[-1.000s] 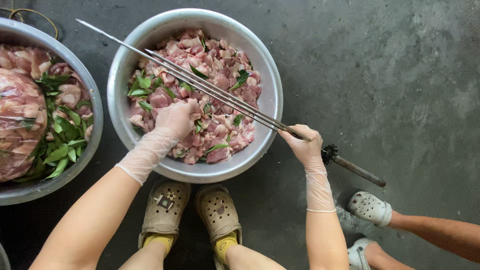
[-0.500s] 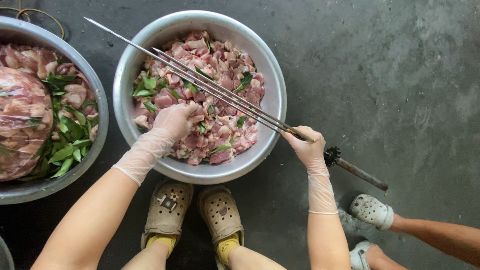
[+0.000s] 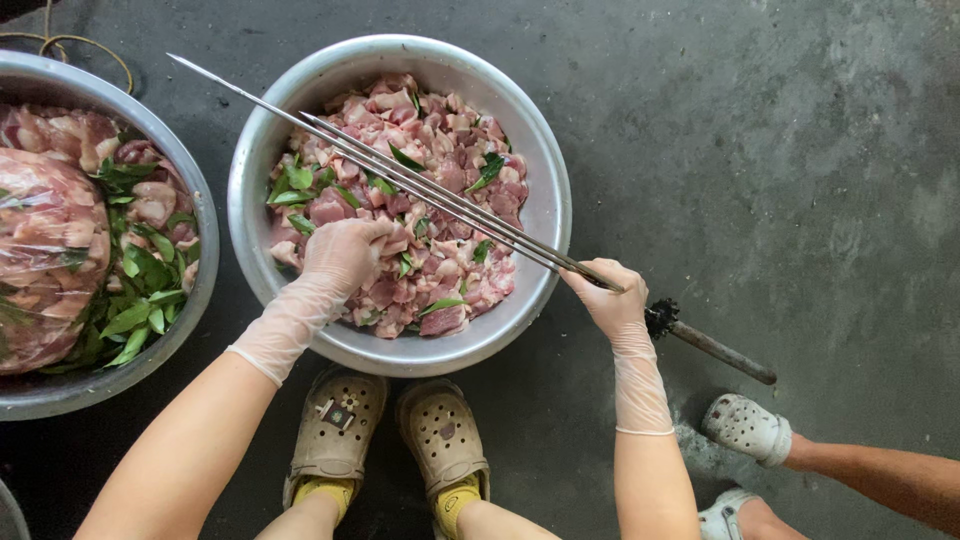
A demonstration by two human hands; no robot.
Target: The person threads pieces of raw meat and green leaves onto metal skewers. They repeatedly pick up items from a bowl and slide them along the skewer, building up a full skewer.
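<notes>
left hand (image 3: 345,255) closing on meat (image 3: 420,200) in centre bowl (image 3: 545,215) | right hand (image 3: 610,298) gripping skewers (image 3: 420,190) lying across it, mid-frame | skewers looking bare, nothing threaded yet | bowl sitting full

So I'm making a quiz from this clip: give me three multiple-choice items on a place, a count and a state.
1. Where is the left hand?
A. on the meat pieces in the middle metal bowl
B. on the floor
C. on a shoe

2. How many metal bowls of meat show?
A. one
B. two
C. four

3. What is the right hand doing?
A. lying open
B. gripping the long metal skewers
C. holding a knife

Answers: 1 A, the gloved fingers rest on the meat; 2 B, a second bowl sits at the left; 3 B, it is closed around the skewers near their handle.
</notes>
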